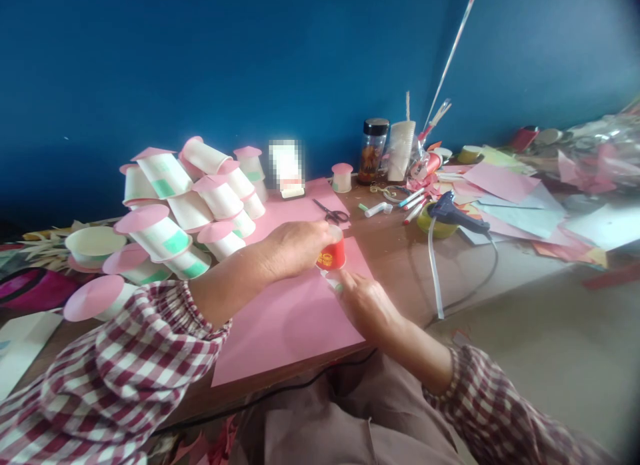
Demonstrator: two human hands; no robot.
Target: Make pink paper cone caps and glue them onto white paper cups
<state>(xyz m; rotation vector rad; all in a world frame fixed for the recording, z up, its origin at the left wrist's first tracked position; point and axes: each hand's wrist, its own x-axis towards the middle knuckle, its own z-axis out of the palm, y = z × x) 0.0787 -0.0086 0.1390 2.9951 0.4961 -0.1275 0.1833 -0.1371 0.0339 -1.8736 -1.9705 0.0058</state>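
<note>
My left hand point(299, 250) is closed around a small red paper cup point(331, 253) with yellow print, gripping it from above and the left. Just below the cup's lower rim, my right hand point(367, 302) is closed with its fingertips pinched. A small whitish and green thing point(336, 285) shows at those fingertips, too small to name. Both hands are over a large pink paper sheet point(280, 325) on the table. Behind them lie black-handled scissors point(336, 214) on pink paper.
White paper cups with pink cone tops point(173, 228) are piled on the left. A blue glue gun point(453, 210) rests on a yellow tape roll point(434, 225) at right, near markers point(414, 202) and paper sheets point(520, 202). A lidded bottle point(374, 152) stands by the blue wall.
</note>
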